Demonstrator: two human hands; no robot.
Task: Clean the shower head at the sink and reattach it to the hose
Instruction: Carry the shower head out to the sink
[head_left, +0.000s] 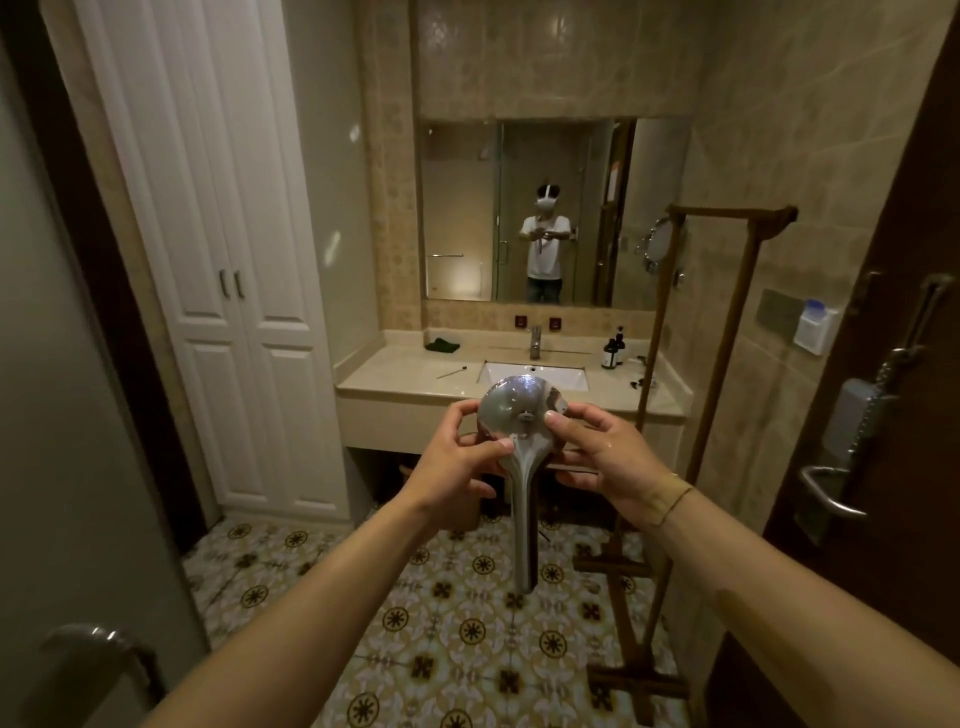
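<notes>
I hold a chrome shower head (511, 410) upright in front of me, its round back facing me and its long handle (523, 530) hanging down. My left hand (457, 457) grips the left rim and neck, thumb on the neck. From the right side my right hand (597, 452) grips it too, thumb pressing near a small knob on the back. No hose is in view. Across the room is the white sink (545, 373) with its faucet (535, 342), set in a beige counter.
A dark cloth (441, 344) and a thin tool (452, 371) lie on the counter (395, 379), dark bottles (613, 351) at the right. A wooden rack (727, 332) stands right of the sink. White cabinet doors (228, 291) left; door handles (826, 491) near both frame edges. Patterned tile floor.
</notes>
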